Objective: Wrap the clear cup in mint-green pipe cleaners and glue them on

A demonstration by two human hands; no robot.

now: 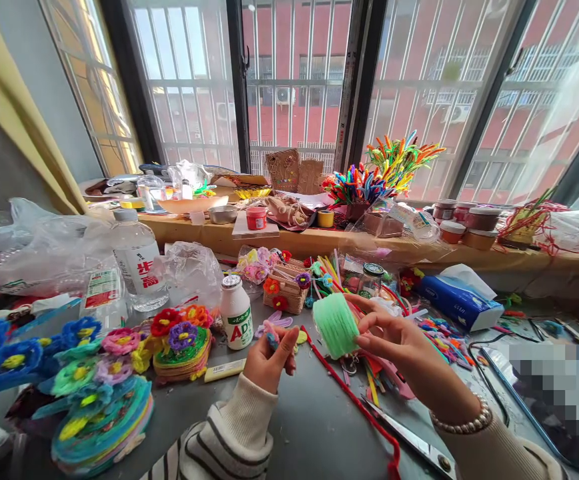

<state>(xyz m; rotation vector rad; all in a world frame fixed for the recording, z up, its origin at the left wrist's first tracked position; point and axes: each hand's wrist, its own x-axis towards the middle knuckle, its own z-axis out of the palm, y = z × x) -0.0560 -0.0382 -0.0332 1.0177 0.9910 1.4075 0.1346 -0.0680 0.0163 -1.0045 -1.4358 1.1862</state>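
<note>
My right hand point(399, 343) is raised over the table, fingers closed on the right end of a mint-green spool of yarn point(335, 325). To its left, my left hand point(268, 357) pinches a small fuzzy pink-and-blue piece point(271, 333), partly hidden by the fingers. A yellowish bit point(301, 337) shows beside those fingertips. Between the hands, a long red pipe cleaner point(344, 387) runs down the table towards me. Scissors point(409, 437) lie partly open below my right wrist. A white drink bottle point(236, 313) stands just behind my left hand.
At left are fuzzy flower pieces on a layered oval base point(102, 430) and a round flower-topped base point(182, 350). A water bottle point(137, 263), a small flowered basket point(289, 290), a tissue pack point(457, 297) and a phone point(559, 407) surround the work area. Pipe cleaners point(364, 183) crowd the sill.
</note>
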